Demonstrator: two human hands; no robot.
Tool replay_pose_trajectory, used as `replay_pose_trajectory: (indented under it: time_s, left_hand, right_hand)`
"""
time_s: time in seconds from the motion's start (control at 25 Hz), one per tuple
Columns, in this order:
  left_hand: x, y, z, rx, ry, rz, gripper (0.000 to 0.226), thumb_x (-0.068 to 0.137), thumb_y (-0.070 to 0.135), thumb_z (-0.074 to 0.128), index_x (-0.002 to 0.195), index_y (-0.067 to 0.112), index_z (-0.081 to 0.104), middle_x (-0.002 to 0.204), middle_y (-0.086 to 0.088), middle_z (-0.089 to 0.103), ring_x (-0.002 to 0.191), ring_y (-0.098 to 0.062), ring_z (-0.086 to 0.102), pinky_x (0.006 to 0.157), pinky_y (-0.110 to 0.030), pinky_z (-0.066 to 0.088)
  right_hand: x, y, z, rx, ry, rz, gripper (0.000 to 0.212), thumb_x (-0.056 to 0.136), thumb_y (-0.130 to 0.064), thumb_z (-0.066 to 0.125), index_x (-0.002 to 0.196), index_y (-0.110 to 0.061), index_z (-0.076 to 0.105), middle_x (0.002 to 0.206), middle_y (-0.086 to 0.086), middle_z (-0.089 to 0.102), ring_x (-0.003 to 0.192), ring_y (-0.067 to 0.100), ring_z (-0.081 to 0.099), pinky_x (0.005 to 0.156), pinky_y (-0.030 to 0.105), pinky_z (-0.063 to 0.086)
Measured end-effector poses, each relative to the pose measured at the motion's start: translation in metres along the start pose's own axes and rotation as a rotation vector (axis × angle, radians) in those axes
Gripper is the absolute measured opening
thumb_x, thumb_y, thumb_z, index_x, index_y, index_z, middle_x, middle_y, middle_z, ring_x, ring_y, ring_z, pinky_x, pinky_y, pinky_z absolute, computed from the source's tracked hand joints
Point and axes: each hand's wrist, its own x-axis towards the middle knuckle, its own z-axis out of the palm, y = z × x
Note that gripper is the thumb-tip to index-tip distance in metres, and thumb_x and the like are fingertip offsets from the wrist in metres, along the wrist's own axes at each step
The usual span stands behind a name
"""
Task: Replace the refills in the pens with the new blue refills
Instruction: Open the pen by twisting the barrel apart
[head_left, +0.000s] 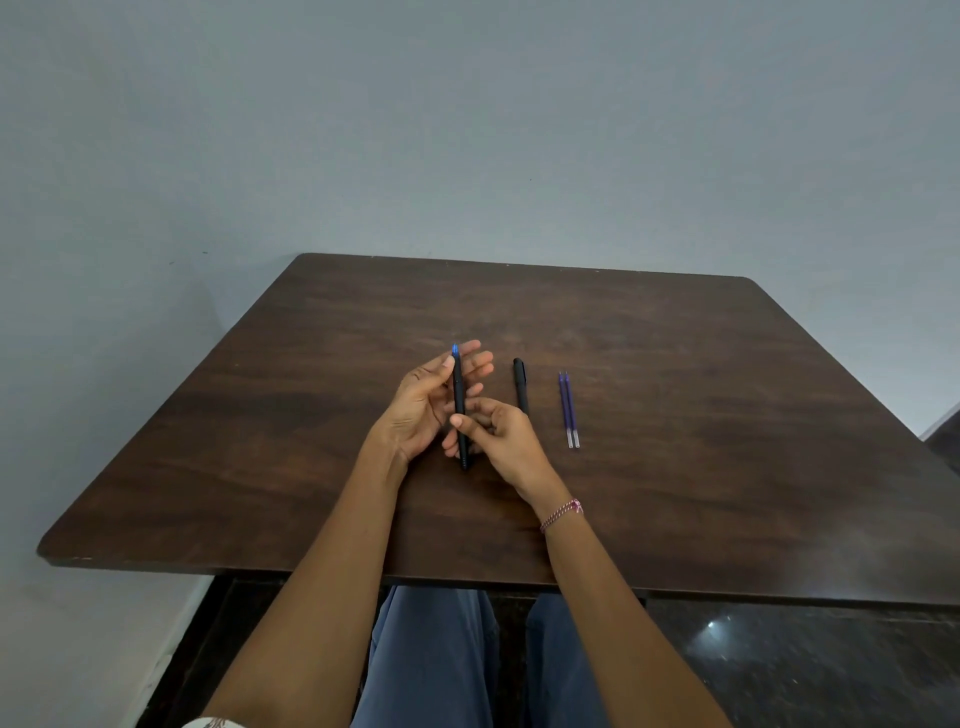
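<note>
Grey wall fills the upper half of the frame; below it a dark wood table (675, 395) spreads across the middle, with my knees in blue trousers showing under its near edge at the bottom.

At the centre of the frame I hold a black pen (460, 410) above the table, its length running away from me and its blue end pointing to the far side. My left hand (431, 400) has its grip closed on the upper part of the pen, thumb lying along the barrel near the blue end, fingers spread behind it. My right hand (498, 441) has its grip pinched on the lower part of the barrel, thumb and forefinger pressed to it; the pen's near end sticks out below my fingers. A pink bracelet (562, 514) circles my right wrist.

Just right of my hands a second pen (521, 384), black and capped, lies flat on the table, partly hidden by my right knuckles. Further right, still near the centre, two blue refills (569, 410) lie side by side, touching or nearly so, parallel to that pen.
</note>
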Motion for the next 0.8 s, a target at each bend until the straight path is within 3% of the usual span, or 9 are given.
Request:
replay_pose_trajectory:
  time_s: [0.08, 0.24, 0.4, 0.64, 0.72, 0.8]
  left_hand:
    - [-0.0009, -0.0008, 0.0003, -0.007, -0.002, -0.026, 0.027, 0.092, 0.019, 0.048, 0.11, 0.014, 0.067, 0.104, -0.006, 0.073, 0.104, -0.016, 0.067, 0.081, -0.024, 0.055]
    - [-0.0008, -0.0024, -0.0003, -0.015, 0.106, -0.009, 0.02, 0.094, 0.013, 0.048, 0.1, 0.012, 0.068, 0.095, -0.005, 0.075, 0.093, -0.016, 0.071, 0.072, -0.023, 0.057]
    - [-0.0045, -0.0004, -0.0013, 0.03, 0.143, 0.06, 0.016, 0.08, 0.015, 0.062, 0.088, 0.017, 0.075, 0.089, -0.005, 0.075, 0.087, -0.015, 0.072, 0.069, -0.023, 0.057]
    - [-0.0056, 0.0017, 0.0058, 0.077, 0.233, 0.084, 0.012, 0.084, 0.001, 0.06, 0.088, 0.013, 0.061, 0.069, 0.004, 0.069, 0.066, -0.008, 0.066, 0.056, -0.02, 0.055]
    - [-0.0068, 0.0019, 0.0083, 0.044, 0.19, 0.077, 0.009, 0.082, 0.012, 0.061, 0.091, 0.013, 0.062, 0.075, 0.003, 0.07, 0.068, -0.01, 0.066, 0.058, -0.022, 0.056]
    - [-0.007, 0.0021, 0.0079, -0.018, 0.127, 0.041, 0.026, 0.087, 0.027, 0.053, 0.105, 0.011, 0.064, 0.095, -0.003, 0.074, 0.086, -0.014, 0.071, 0.073, -0.026, 0.059]
  right_hand:
    - [0.0003, 0.0002, 0.0008, -0.004, -0.009, -0.002, 0.015, 0.094, -0.01, 0.057, 0.107, -0.007, 0.062, 0.077, 0.007, 0.07, 0.066, 0.011, 0.07, 0.063, 0.018, 0.054]
    - [-0.0002, 0.0008, 0.0018, -0.004, -0.023, 0.003, 0.016, 0.094, -0.01, 0.057, 0.109, -0.007, 0.062, 0.08, 0.009, 0.071, 0.069, 0.014, 0.071, 0.068, 0.023, 0.057]
    - [-0.0003, 0.0015, 0.0026, -0.015, -0.025, 0.0, 0.014, 0.093, -0.01, 0.059, 0.106, -0.01, 0.063, 0.079, 0.009, 0.071, 0.07, 0.015, 0.071, 0.071, 0.026, 0.058]
    - [0.0001, 0.0017, 0.0018, -0.053, -0.002, 0.011, 0.015, 0.087, -0.017, 0.067, 0.102, -0.014, 0.065, 0.076, 0.004, 0.073, 0.069, 0.015, 0.072, 0.067, 0.022, 0.057]
    - [-0.0001, 0.0026, 0.0004, -0.03, 0.003, 0.011, 0.015, 0.086, -0.018, 0.069, 0.1, -0.017, 0.066, 0.075, 0.004, 0.073, 0.069, 0.016, 0.072, 0.067, 0.024, 0.058]
    - [0.0005, 0.003, -0.0013, 0.027, 0.017, 0.005, 0.018, 0.085, -0.018, 0.07, 0.102, -0.012, 0.066, 0.074, 0.005, 0.074, 0.069, 0.018, 0.072, 0.066, 0.026, 0.058]
